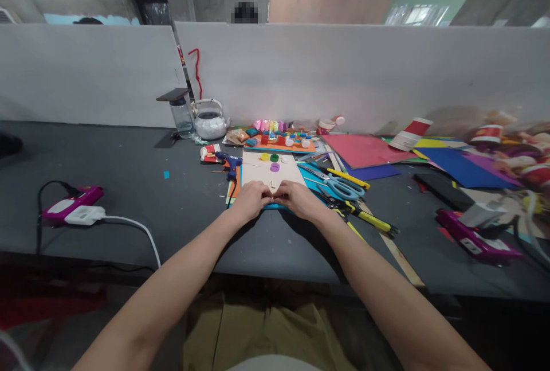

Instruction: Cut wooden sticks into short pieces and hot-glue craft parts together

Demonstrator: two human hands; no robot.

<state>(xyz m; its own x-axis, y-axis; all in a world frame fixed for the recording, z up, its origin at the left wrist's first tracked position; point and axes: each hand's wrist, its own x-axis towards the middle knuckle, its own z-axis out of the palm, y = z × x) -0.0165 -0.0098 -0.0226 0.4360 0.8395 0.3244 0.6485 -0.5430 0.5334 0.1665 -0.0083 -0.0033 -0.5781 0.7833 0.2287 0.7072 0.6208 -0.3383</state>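
Note:
My left hand (253, 196) and my right hand (296, 196) meet at the near edge of a cream sheet (293, 172), fingers pinched together. Whatever lies between the fingertips is too small to make out. Just beyond them, a small pale piece (272, 184) rests on the sheet. Farther up it are a yellow round piece (264, 157), a green one (274, 157) and a purple one (275, 167). Blue sheets (311, 179) show under the cream one. Left of it lies a blue glue gun (231, 163); to the right are scissors (344, 187) with light blue handles.
Beyond the sheet, paint pots (281, 141) stand on an orange sheet. Yellow-handled tools (373, 219) and coloured sheets (365, 150) lie rightward. A kettle (211, 125) and a glass jar (183, 117) stand at the back. Purple power strips (476, 239) with cables flank the workspace.

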